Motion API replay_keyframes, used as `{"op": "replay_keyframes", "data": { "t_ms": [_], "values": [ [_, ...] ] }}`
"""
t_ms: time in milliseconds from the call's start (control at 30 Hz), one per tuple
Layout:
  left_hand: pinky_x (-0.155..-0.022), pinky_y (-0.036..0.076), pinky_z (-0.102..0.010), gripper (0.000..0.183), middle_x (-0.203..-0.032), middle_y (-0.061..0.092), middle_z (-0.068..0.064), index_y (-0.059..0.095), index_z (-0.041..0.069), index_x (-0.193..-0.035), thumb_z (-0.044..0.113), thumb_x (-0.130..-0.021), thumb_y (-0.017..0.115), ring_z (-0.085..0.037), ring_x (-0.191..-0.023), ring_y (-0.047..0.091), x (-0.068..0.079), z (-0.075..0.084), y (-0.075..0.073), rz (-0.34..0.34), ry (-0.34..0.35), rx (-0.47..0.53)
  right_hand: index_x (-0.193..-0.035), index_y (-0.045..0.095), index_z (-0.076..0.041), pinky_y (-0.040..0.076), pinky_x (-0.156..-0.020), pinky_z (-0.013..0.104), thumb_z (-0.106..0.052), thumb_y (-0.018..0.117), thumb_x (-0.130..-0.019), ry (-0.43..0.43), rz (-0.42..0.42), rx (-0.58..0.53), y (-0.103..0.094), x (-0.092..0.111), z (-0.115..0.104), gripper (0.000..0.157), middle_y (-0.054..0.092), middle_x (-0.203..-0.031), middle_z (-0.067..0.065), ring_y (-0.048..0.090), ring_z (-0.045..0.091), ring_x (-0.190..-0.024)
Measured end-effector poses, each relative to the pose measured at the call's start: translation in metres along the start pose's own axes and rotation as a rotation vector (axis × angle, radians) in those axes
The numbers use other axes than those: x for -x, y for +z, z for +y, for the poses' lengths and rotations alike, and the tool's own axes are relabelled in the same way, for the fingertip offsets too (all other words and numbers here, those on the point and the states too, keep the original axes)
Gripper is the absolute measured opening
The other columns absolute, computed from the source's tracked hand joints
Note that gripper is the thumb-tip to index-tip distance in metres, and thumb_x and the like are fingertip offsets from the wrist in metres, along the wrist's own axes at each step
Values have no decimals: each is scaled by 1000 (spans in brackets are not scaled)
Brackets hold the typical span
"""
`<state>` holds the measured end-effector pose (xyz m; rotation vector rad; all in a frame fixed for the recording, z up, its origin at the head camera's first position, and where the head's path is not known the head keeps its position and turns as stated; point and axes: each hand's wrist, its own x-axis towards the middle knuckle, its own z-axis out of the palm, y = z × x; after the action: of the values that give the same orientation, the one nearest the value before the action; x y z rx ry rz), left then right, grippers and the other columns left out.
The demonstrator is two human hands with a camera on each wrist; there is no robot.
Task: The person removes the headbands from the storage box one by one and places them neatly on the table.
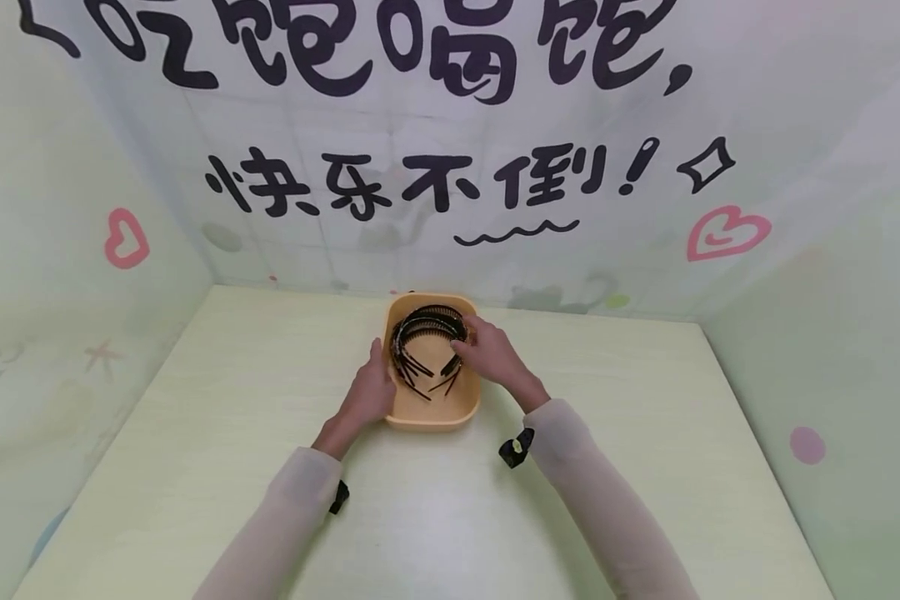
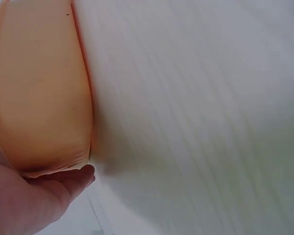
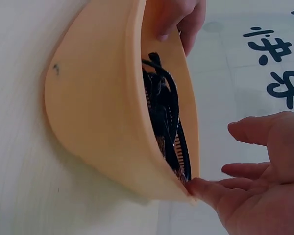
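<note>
Evidently, the left hand (image 1: pixel 367 390) grips the side of the orange bin (image 1: pixel 438 408), perhaps to steady it, while the right hand (image 1: pixel 495 352), fingers spread, touches its rim (image 3: pixel 133 73); inside we see black headbands (image 3: pixel 159 112) nested together, and underneath, the tabletop (image 1: pixel 645 400).

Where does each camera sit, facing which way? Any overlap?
Head: worn on the head, facing forward and down at the basket and headbands; shows left hand, right hand, sleeves.
Left wrist: worn there, facing basket's outside; shows left hand partly.
Right wrist: worn there, facing basket's side and opening; shows parts of both hands.
Head and right wrist share headbands.
</note>
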<state>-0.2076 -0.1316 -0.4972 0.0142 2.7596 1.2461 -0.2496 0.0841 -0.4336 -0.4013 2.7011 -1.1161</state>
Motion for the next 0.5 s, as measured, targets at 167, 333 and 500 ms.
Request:
{"op": "replay_keyframes", "data": {
  "t_ms": [167, 333, 500],
  "values": [
    [-51, 50, -32, 70, -88, 63, -24, 5, -3, -154, -5, -93, 38, -24, -62, 63, -1, 2, 2, -1, -12, -19, -153, 31, 1, 51, -92, 44, -25, 58, -100, 91, -42, -61, 7, -3, -6, 65, 57, -131, 25, 62, 32, -106],
    [-51, 51, -33, 70, -89, 64, -25, 3, -4, -155, -5, -94, 38, -24, -62, 64, -1, 1, 4, 0, -16, -21, -153, 31, 0, 40, -109, 49, -24, 59, -99, 147, -7, -105, 13, -7, -9, 65, 37, -156, 19, 41, 35, -140],
    [-55, 53, -35, 71, -90, 64, -27, 4, -5, -154, -6, -93, 39, -26, -65, 65, -1, 0, 3, 15, 2, -23, -149, 41, -2, 48, -100, 48, -20, 59, -99, 151, 88, -121, 16, -12, -9, 57, 44, -151, 19, 52, 35, -130]
  ]
}}
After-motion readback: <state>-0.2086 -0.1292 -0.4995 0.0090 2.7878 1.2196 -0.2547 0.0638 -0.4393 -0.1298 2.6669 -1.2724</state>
